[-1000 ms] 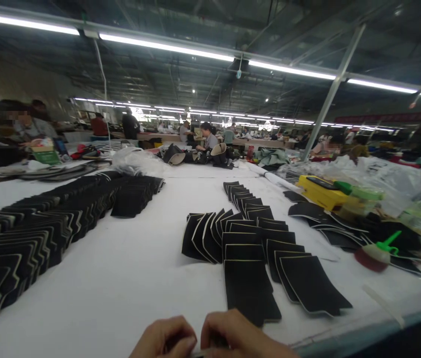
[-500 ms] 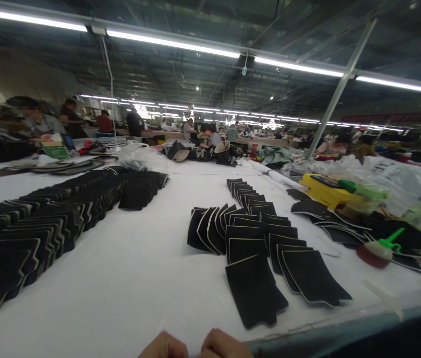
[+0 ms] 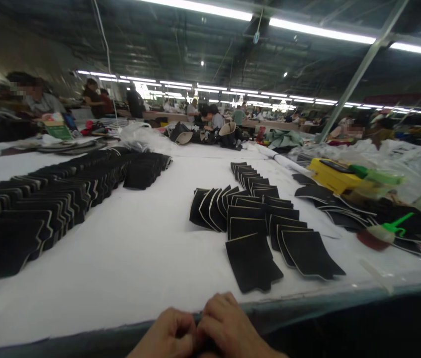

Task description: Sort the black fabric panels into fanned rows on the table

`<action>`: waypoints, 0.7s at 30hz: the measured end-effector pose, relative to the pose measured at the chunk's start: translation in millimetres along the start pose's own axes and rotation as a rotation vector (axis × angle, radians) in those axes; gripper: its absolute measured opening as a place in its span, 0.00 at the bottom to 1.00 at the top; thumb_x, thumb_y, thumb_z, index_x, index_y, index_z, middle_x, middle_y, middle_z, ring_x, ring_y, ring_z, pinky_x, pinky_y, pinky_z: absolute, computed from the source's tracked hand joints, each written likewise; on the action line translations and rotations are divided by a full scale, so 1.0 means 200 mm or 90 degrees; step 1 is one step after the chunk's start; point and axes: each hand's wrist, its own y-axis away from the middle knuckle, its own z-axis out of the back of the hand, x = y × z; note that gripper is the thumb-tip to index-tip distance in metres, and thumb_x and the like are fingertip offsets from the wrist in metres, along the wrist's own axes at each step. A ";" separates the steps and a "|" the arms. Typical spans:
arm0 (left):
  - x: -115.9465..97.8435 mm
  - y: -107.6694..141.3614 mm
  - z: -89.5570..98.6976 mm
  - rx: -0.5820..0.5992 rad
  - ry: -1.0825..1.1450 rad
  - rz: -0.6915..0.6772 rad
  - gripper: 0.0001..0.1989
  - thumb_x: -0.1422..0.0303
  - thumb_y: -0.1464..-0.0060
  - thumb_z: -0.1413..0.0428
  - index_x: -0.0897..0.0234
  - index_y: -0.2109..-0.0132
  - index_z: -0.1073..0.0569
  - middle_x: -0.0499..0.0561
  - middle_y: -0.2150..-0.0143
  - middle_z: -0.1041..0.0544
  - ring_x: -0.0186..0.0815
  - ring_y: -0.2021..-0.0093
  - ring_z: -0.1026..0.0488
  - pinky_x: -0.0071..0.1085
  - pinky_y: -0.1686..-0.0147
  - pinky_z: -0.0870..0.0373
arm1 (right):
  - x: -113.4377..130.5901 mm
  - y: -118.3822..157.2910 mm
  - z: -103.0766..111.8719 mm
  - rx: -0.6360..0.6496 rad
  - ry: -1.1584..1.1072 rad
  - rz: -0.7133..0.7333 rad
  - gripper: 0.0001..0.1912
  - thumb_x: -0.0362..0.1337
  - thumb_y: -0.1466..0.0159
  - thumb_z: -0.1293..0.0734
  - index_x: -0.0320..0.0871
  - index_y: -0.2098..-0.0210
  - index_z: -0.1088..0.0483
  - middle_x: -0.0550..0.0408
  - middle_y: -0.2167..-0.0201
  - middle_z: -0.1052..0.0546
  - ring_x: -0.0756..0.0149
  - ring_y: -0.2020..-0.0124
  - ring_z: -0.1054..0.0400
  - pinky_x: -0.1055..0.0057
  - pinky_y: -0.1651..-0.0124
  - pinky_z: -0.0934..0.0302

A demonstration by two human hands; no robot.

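At the near edge of the white-covered table (image 3: 121, 278), my left hand (image 3: 171, 333) and my right hand (image 3: 228, 325) are side by side, fingers curled and pinched together. Something dark shows between them, mostly hidden by the fingers, and I cannot make out what it is. Just beyond my right hand lies a black cut piece (image 3: 253, 263) with pale edges. Behind it, overlapping rows of similar black pieces (image 3: 247, 214) run away across the table. To the left, a long fanned-out stack of black pieces (image 3: 61, 199) stretches toward the back.
On the right are a green-nozzled bottle (image 3: 379, 236) of dark red liquid, a yellow box (image 3: 331, 175), loose black pieces (image 3: 344, 211) and clear plastic sheeting (image 3: 385, 154). A plastic bag (image 3: 139, 136) sits at the back. Several people work at farther tables.
The view has tipped downward, so more of both hands and the table's near edge shows. Both hands stay close together with fingers closed. The black pieces lie as before.
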 end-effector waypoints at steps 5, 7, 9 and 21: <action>-0.07 0.04 0.00 -0.004 0.016 -0.017 0.10 0.64 0.53 0.50 0.65 0.77 0.36 0.43 0.78 0.42 0.30 0.74 0.47 0.28 0.74 0.50 | 0.07 -0.02 0.17 0.083 -0.131 -0.031 0.10 0.38 0.38 0.28 0.42 0.63 0.33 0.56 0.66 0.30 0.64 0.61 0.38 0.65 0.56 0.48; -0.06 0.05 0.00 0.003 0.006 -0.011 0.08 0.67 0.54 0.50 0.65 0.77 0.35 0.42 0.79 0.42 0.29 0.75 0.48 0.27 0.75 0.51 | 0.07 -0.02 0.17 0.083 -0.141 -0.003 0.09 0.36 0.37 0.29 0.41 0.65 0.34 0.57 0.68 0.30 0.64 0.62 0.39 0.65 0.56 0.48; -0.04 0.05 0.00 0.009 -0.003 -0.010 0.06 0.69 0.56 0.51 0.65 0.77 0.35 0.42 0.79 0.43 0.29 0.75 0.48 0.27 0.75 0.52 | 0.07 -0.01 0.16 0.094 -0.140 0.013 0.08 0.36 0.36 0.30 0.41 0.67 0.35 0.56 0.68 0.31 0.64 0.63 0.39 0.65 0.57 0.48; -0.07 0.06 0.05 0.008 -0.112 -0.032 0.08 0.68 0.51 0.53 0.64 0.76 0.38 0.43 0.77 0.42 0.31 0.73 0.47 0.28 0.73 0.50 | 0.13 -0.04 0.25 0.201 -0.171 -0.008 0.09 0.33 0.37 0.30 0.43 0.66 0.37 0.55 0.61 0.30 0.62 0.57 0.39 0.64 0.52 0.44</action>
